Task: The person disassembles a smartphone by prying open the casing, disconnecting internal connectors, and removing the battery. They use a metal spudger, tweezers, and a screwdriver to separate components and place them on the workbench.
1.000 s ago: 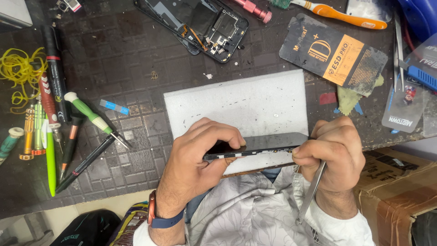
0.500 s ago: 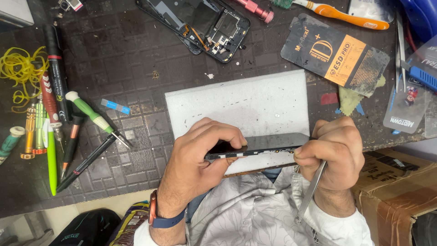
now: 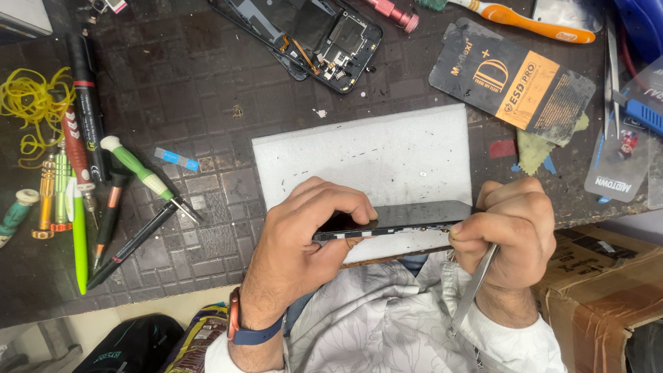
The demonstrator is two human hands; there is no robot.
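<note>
Phone (image 3: 407,220) above foam pad (image 3: 366,155)

right hand (image 3: 510,231) and metal tweezers (image 3: 475,284) edged slightly outward along the phone (image 3: 400,219), little else shifted

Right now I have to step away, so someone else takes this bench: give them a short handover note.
Left hand grips the dark phone edge-on above the white foam pad. Right hand holds metal tweezers at the phone's right end. A second opened phone lies at the mat's far edge, screwdrivers to the left. Done: phone lifted and steadied. Left: whatever goes on at its edge; progress there is not visible.
</note>
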